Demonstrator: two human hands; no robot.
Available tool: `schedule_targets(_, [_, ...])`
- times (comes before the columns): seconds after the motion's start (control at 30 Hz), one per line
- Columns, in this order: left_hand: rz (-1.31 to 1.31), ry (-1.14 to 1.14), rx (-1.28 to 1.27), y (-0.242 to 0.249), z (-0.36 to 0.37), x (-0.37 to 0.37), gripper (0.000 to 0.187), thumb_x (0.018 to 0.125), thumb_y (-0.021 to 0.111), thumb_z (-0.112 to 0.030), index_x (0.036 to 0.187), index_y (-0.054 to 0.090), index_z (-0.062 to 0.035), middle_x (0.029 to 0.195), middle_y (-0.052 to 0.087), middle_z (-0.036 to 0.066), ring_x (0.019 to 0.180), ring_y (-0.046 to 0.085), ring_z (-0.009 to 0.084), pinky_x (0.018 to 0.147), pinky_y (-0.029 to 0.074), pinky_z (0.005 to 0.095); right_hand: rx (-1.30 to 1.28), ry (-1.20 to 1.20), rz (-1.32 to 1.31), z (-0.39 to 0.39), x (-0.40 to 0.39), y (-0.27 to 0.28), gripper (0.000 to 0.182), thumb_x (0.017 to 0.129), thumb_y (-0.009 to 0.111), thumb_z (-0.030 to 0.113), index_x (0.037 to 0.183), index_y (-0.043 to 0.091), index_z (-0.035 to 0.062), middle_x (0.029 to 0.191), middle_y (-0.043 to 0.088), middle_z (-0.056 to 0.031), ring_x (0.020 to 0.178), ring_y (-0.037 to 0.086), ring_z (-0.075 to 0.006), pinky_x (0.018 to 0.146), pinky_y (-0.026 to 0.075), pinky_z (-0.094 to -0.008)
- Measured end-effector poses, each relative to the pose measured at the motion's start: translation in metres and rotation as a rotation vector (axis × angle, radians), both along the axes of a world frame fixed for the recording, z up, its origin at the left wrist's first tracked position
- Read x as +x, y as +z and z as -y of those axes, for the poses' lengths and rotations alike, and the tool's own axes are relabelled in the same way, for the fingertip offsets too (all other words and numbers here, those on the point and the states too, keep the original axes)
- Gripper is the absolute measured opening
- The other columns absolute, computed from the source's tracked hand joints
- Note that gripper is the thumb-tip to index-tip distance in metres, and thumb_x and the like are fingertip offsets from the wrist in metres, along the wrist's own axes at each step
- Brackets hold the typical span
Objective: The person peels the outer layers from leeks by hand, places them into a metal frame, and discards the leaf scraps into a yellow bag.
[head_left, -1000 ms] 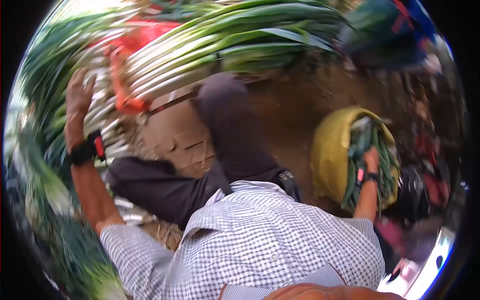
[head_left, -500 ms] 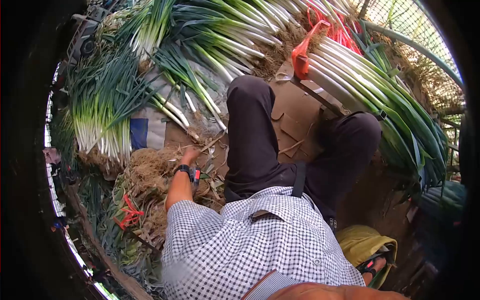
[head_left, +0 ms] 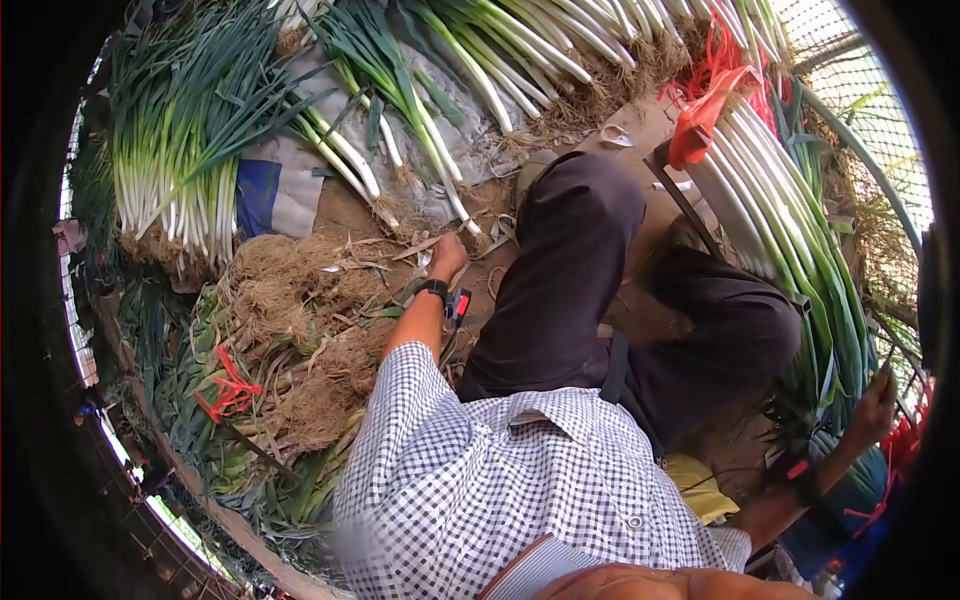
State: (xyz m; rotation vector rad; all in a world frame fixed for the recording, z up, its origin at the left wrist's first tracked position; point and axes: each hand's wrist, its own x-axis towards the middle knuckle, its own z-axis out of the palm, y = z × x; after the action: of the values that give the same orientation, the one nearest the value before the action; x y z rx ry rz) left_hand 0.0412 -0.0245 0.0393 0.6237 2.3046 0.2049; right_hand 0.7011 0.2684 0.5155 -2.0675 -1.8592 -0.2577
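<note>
My left hand [head_left: 447, 258] is closed low over the floor, beside the root ends of a few loose leeks [head_left: 432, 145]. What it holds, if anything, I cannot make out. At the far right my right hand [head_left: 876, 408] is raised with its fingers closed around a thin dark thing too small to name. It is near the leafy ends of a big leek bundle [head_left: 790, 200], which rests slantwise on a metal frame [head_left: 690, 205]. An orange-red plastic strip [head_left: 700, 125] hangs over the frame by the white stems.
More leeks [head_left: 180, 190] lie in piles at left and along the top. Trimmed roots [head_left: 290, 290] and peeled leaves [head_left: 300, 500] heap up at left, with red ties [head_left: 235, 385] on them. A yellow sack [head_left: 700, 488] lies by my right side, and netting [head_left: 850, 90] closes the right edge.
My right hand has moved from beside the yellow sack out and up to the far right. My left hand has shifted right and up, nearer the loose leeks' roots. The view has turned slightly.
</note>
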Motion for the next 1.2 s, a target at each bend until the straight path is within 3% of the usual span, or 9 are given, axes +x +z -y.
schedule_targets(0.17, [-0.212,0.371,0.044,-0.004,-0.055,0.003,0.039,0.086,0.063,-0.034,0.103,0.067,0.0005,0.105,0.067,0.025,0.105,0.063,0.0429,0.089,0.049,0.0473,0.129,0.559,-0.149,-0.065,-0.205,-0.023,0.023,0.098,0.058,0.016,0.118,0.069,0.0115,0.11,0.072,-0.0079,0.093,0.069,-0.0125,0.076,0.055,-0.0273])
schedule_targets(0.33, [0.045,0.568,-0.049,-0.029,-0.069,0.001,0.047,0.081,0.068,-0.036,0.107,0.067,0.0029,0.11,0.066,0.026,0.107,0.063,0.0411,0.092,0.049,0.0453,0.163,0.892,-0.04,-0.066,-0.34,-0.066,0.015,0.089,0.068,0.005,0.103,0.072,0.0065,0.093,0.073,-0.0087,0.08,0.07,-0.0178,0.069,0.055,-0.0306])
schedule_targets(0.67, [0.158,0.705,0.053,-0.003,-0.029,-0.027,0.034,0.084,0.063,-0.021,0.109,0.065,0.002,0.102,0.069,0.023,0.093,0.069,0.031,0.077,0.053,0.042,-0.463,1.212,-0.233,-0.075,-0.404,-0.121,0.01,0.086,0.066,0.011,0.091,0.066,0.0022,0.08,0.065,-0.016,0.074,0.064,-0.0358,0.066,0.049,-0.0423])
schedule_targets(0.7, [0.354,0.827,0.405,-0.006,-0.005,-0.033,0.028,0.088,0.058,-0.016,0.107,0.065,0.0035,0.09,0.067,0.014,0.079,0.066,0.0235,0.068,0.052,0.0382,-0.496,1.255,-0.226,-0.073,-0.409,-0.118,0.011,0.087,0.067,0.012,0.09,0.066,0.0023,0.079,0.064,-0.0158,0.073,0.063,-0.036,0.066,0.049,-0.0432])
schedule_targets(0.73, [0.429,0.832,0.599,0.016,0.008,-0.038,0.022,0.091,0.058,-0.014,0.102,0.067,0.0024,0.079,0.061,0.004,0.071,0.059,0.0163,0.061,0.049,0.0321,-0.55,1.25,-0.14,-0.069,-0.417,-0.112,0.014,0.088,0.066,0.016,0.089,0.065,0.0027,0.076,0.062,-0.0156,0.074,0.062,-0.0363,0.065,0.048,-0.0447])
schedule_targets(0.8, [0.646,0.869,0.554,0.14,0.005,-0.05,0.019,0.093,0.057,-0.013,0.102,0.068,0.0006,0.076,0.059,0.001,0.071,0.057,0.0117,0.057,0.045,0.0274,-0.506,1.313,-0.15,-0.063,-0.428,-0.116,0.012,0.088,0.065,0.016,0.09,0.065,0.0034,0.076,0.062,-0.0158,0.074,0.062,-0.0364,0.066,0.048,-0.045])
schedule_targets(0.97, [0.775,0.733,0.815,0.275,0.085,-0.081,0.027,0.097,0.055,-0.02,0.105,0.067,0.0031,0.075,0.059,-0.001,0.063,0.053,0.0071,0.052,0.043,0.024,-0.302,1.568,-0.364,-0.046,-0.484,-0.129,0.007,0.083,0.062,0.011,0.085,0.064,0.0048,0.081,0.062,-0.0153,0.075,0.062,-0.0359,0.066,0.048,-0.045])
schedule_targets(1.07, [0.604,0.554,0.782,0.379,0.111,-0.042,0.034,0.098,0.053,-0.026,0.108,0.065,0.0046,0.073,0.057,-0.002,0.06,0.052,0.0066,0.054,0.043,0.0227,-0.238,1.713,-0.377,-0.009,-0.529,-0.093,0.011,0.085,0.064,0.011,0.092,0.065,0.0031,0.084,0.063,-0.0152,0.078,0.062,-0.0371,0.068,0.049,-0.0449])
schedule_targets(1.2, [0.589,0.512,0.756,0.437,0.141,0.006,0.039,0.097,0.055,-0.029,0.112,0.065,0.0058,0.071,0.058,-0.001,0.064,0.056,0.0077,0.061,0.047,0.0228,-0.252,1.915,-0.007,0.085,-0.602,-0.053,0.031,0.083,0.062,0.006,0.114,0.06,0.0056,0.105,0.06,-0.015,0.092,0.062,-0.0346,0.076,0.05,-0.044])
